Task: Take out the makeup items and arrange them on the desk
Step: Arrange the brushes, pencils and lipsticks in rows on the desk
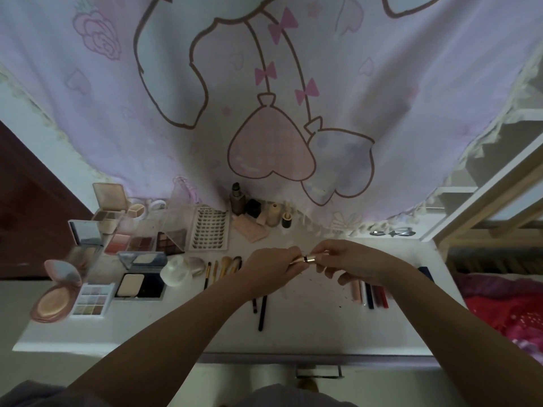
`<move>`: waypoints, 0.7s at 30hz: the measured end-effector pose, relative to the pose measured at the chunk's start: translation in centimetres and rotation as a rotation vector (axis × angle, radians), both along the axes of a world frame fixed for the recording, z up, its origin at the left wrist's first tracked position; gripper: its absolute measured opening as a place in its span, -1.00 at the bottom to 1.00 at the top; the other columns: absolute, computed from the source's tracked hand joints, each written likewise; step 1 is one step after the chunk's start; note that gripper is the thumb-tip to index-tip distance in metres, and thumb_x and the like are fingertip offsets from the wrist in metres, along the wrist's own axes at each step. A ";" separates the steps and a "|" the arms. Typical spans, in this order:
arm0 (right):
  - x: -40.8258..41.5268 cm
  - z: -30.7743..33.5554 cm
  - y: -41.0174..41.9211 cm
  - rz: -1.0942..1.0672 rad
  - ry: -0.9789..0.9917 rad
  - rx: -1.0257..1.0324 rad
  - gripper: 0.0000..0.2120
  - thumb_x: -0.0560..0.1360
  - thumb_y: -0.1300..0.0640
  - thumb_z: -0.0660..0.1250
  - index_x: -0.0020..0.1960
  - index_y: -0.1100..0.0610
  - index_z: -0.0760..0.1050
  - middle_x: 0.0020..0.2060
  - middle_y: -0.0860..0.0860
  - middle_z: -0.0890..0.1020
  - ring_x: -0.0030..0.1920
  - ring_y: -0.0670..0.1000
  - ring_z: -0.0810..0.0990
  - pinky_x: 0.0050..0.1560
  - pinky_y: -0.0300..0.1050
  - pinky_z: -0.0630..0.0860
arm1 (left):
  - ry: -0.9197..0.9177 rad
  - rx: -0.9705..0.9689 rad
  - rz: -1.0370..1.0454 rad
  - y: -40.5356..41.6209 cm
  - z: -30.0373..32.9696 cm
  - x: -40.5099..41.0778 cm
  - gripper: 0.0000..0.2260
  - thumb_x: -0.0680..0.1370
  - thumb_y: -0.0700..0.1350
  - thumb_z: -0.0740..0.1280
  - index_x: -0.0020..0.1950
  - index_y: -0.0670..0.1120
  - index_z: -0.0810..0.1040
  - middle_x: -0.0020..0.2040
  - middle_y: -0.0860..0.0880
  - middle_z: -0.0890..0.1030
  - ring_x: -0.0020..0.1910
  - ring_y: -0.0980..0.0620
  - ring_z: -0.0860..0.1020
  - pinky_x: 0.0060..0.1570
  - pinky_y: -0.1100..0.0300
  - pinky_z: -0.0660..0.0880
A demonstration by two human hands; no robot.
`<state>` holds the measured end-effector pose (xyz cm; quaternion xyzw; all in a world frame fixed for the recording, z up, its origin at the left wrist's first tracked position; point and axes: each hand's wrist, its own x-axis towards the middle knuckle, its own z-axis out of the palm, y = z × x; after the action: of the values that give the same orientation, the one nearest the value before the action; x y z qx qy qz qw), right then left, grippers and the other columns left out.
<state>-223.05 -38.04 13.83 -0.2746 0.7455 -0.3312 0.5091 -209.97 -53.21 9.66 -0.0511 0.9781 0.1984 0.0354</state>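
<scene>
Both hands meet above the middle of the white desk [308, 327]. My left hand [269, 268] and my right hand [343, 259] both grip a slim gold tube with a dark band [307, 259], one at each end. Open palettes [138, 243] and compacts [141, 284] lie in rows on the left. A row of brushes [226, 267] lies under my left wrist. Several slim pencils and sticks [370, 292] lie below my right hand. A lash tray [209, 230] and small bottles [238, 199] stand at the back.
A pink cartoon-print curtain [270, 83] hangs over the desk's back edge. A drawer handle [318, 371] shows under the front edge. Red bedding [511, 306] lies to the right beside a wooden frame [482, 207]. Two metal clips [392, 232] sit at the back right.
</scene>
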 end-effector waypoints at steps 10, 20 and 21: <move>-1.7 -0.2 1.2 0.102 0.205 -0.030 -0.89 0.56 0.09 0.25 0.03 0.02 0.53 -0.16 -0.06 0.62 -0.19 -0.14 0.52 -0.24 -0.27 0.46 | -0.032 0.074 -0.035 -0.6 -1.1 0.0 -0.79 0.60 0.13 0.10 0.10 0.02 0.30 -0.37 0.12 0.36 -0.45 0.20 0.32 -0.46 0.28 0.17; -4.4 -3.2 4.5 -0.010 0.096 0.049 -0.96 0.56 0.10 0.26 -0.01 0.05 0.48 -0.20 -0.10 0.64 -0.32 -0.24 0.54 -0.30 -0.29 0.44 | -0.193 0.135 -0.041 -1.4 -2.4 -0.6 -0.90 0.65 0.04 0.03 0.00 0.05 0.24 -0.30 0.09 0.37 -0.42 0.13 0.32 -0.45 0.23 0.19; -4.8 -3.5 4.9 -0.021 0.090 0.067 -0.95 0.56 0.11 0.26 0.00 0.05 0.48 -0.23 -0.10 0.64 -0.35 -0.26 0.53 -0.33 -0.31 0.44 | -0.214 0.110 -0.032 -1.6 -2.5 -0.7 -0.90 0.65 0.03 0.03 -0.01 0.04 0.24 -0.30 0.09 0.36 -0.41 0.13 0.32 -0.45 0.23 0.19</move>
<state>-227.82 -33.12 10.38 -0.2644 0.7811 -0.2987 0.4804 -210.65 -54.85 7.20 -0.0543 0.9571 0.2447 0.1456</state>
